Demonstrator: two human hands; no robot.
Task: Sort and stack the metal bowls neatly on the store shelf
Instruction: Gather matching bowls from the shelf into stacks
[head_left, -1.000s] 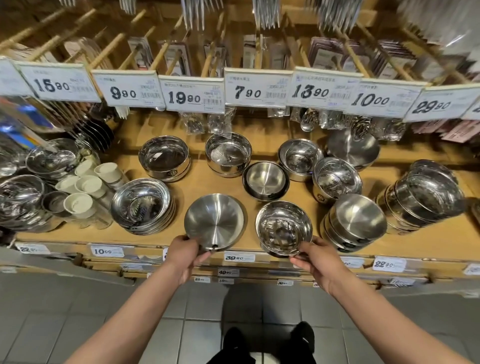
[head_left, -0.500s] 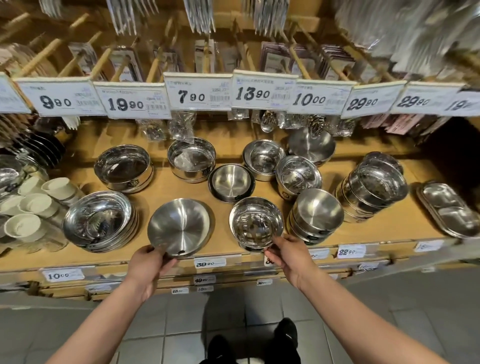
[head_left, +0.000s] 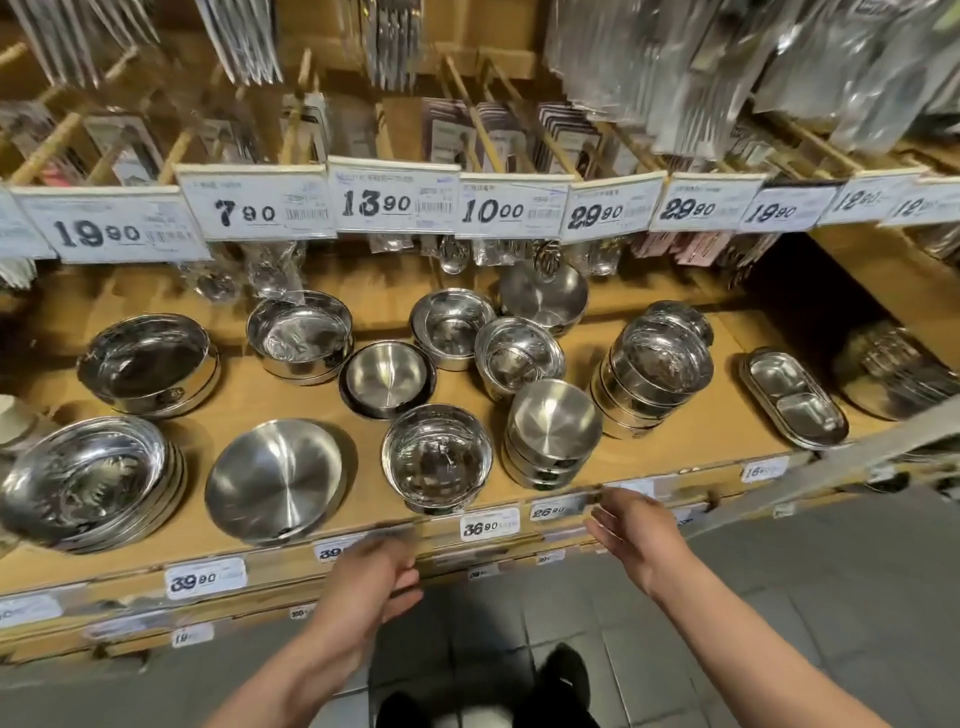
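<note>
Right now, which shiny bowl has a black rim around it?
The small bowl in the middle of the shelf, behind the shiny bowl at the front edge. A dark band rings its brushed inside; every other bowl is bare silver metal all over.

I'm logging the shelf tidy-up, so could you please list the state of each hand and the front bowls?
left hand: open, holding nothing
right hand: open, holding nothing
shallow brushed bowl: single, tilted
shiny bowl: upright, on the stack
brushed bowl stack: nested, leaning
</note>
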